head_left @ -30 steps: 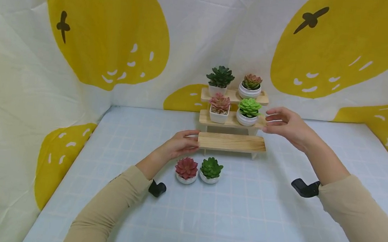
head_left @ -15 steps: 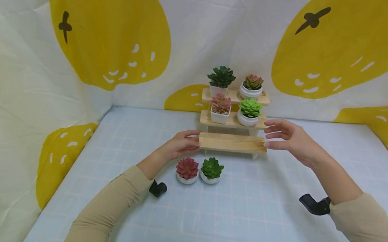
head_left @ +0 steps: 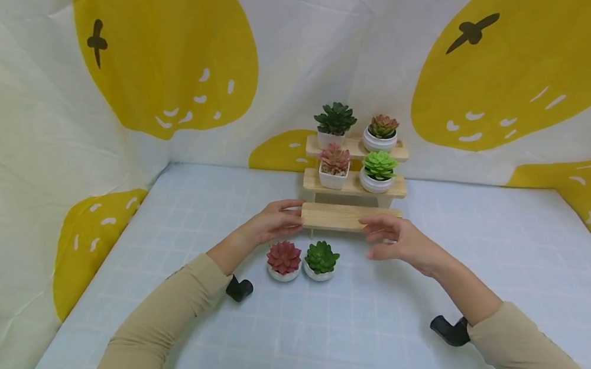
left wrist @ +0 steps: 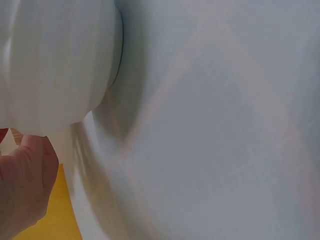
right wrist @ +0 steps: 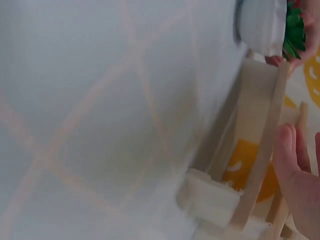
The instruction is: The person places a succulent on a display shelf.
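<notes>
A three-tier wooden plant stand [head_left: 334,215] stands on the table with its lowest shelf bare. My left hand [head_left: 272,222] holds the left end of that lowest shelf, fingers at its upper edge and thumb lower down. My right hand [head_left: 404,242], fingers loosely bent and thumb apart, overlaps the right part of the lowest shelf in the head view and holds nothing. In front of the stand are a red succulent [head_left: 284,258] and a green succulent [head_left: 322,257] in white pots. The right wrist view shows the stand's side and the green succulent's pot [right wrist: 262,25].
A pink succulent [head_left: 334,161] and a bright green one [head_left: 380,166] occupy the middle shelf. Up top sit a dark green succulent [head_left: 335,118] and a reddish-green one [head_left: 383,127]. Behind hangs a white cloth [head_left: 309,43] with yellow fruit prints.
My right hand has come down from beside the middle shelf and moved left and nearer, across the lowest shelf's right end. The left hand and the plants have stayed put.
</notes>
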Motion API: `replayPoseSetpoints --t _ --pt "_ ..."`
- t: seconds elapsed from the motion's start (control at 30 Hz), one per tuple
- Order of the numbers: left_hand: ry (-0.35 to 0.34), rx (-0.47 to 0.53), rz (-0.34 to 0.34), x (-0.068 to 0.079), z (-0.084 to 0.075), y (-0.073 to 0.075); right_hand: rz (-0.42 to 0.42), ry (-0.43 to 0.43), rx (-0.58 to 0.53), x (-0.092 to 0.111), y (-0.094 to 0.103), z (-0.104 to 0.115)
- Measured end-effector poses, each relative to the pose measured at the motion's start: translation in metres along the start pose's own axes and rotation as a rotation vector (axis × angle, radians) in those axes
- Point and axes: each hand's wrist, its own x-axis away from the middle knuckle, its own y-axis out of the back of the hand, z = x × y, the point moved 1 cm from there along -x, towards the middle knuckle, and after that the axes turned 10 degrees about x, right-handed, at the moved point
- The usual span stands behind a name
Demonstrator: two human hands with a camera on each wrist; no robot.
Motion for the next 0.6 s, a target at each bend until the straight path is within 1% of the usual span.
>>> replayPoseSetpoints --t 0.17,0.3,0.43,0.6 --pt "-0.003 0.002 0.003 0.001 0.000 0.000 0.070 0.008 -0.016 -0.012 -0.019 -0.002" --pt "-0.005 0.001 0.002 0.001 0.001 0.000 0.102 0.022 0.009 -0.020 -0.032 -0.002" --pt "-0.002 0.001 0.001 0.000 0.000 -0.001 0.131 0.043 0.031 -0.026 -0.041 0.000" --pt "0.001 0.007 -0.006 -0.001 0.000 0.000 0.155 0.046 0.046 -0.034 -0.049 -0.002"
